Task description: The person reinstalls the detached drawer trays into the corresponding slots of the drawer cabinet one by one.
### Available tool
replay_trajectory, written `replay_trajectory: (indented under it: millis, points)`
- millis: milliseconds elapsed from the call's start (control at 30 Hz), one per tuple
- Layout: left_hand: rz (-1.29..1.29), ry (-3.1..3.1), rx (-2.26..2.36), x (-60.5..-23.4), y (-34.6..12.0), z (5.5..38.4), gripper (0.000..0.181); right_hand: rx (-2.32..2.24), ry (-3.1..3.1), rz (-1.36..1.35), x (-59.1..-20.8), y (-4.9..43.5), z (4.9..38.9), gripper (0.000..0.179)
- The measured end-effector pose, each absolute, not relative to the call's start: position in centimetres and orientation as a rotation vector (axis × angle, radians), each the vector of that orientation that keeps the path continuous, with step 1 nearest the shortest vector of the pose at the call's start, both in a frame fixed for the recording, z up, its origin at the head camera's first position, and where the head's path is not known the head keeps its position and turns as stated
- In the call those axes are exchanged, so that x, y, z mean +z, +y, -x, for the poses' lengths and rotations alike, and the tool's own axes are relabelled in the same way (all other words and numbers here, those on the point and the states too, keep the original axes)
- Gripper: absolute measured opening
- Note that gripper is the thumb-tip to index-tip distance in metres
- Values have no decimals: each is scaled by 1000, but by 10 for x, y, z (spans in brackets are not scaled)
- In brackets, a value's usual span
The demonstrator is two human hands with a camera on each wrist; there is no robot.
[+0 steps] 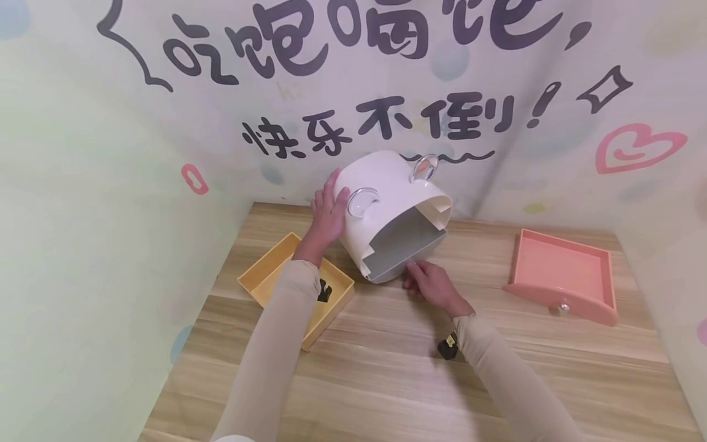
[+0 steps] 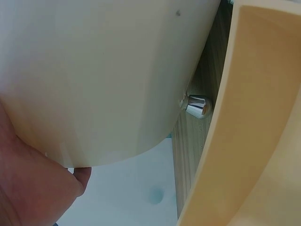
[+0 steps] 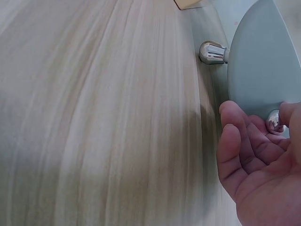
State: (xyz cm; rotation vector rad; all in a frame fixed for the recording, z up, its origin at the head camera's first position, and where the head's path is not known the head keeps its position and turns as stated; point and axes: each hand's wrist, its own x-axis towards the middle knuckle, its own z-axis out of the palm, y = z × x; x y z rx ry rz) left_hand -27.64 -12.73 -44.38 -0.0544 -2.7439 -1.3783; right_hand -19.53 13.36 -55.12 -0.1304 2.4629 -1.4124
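A white drawer case [image 1: 375, 184] with two silver ear-shaped loops on top stands near the back wall, its front compartment exposed. A grey drawer [image 1: 405, 240] sits in its lowest part. My left hand [image 1: 328, 216] grips the case's left side, thumb near the left loop; the left wrist view shows a fingertip past the edge of the white shell [image 2: 103, 80]. My right hand [image 1: 433, 285] is at the grey drawer's front. In the right wrist view its thumb and finger pinch a small silver knob [image 3: 274, 121] on the grey front panel [image 3: 261, 56], other fingers loosely bent.
An orange drawer [image 1: 265, 270] lies at the left, partly under my left forearm. On the right lies a pink drawer [image 1: 563, 267] with a silver knob. Silver feet [image 3: 212, 52] stick out beneath the case. Walls [image 1: 110, 245] enclose the wooden tabletop [image 1: 375, 380] at the back and sides.
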Motion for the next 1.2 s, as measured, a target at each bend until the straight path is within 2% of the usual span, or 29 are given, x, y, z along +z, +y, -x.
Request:
replay_trajectory:
  millis: [1200]
  points:
    - [35, -2752, -1335, -443, -128, 274, 58, -1361, 2478, 151, -548, 134, 203, 52]
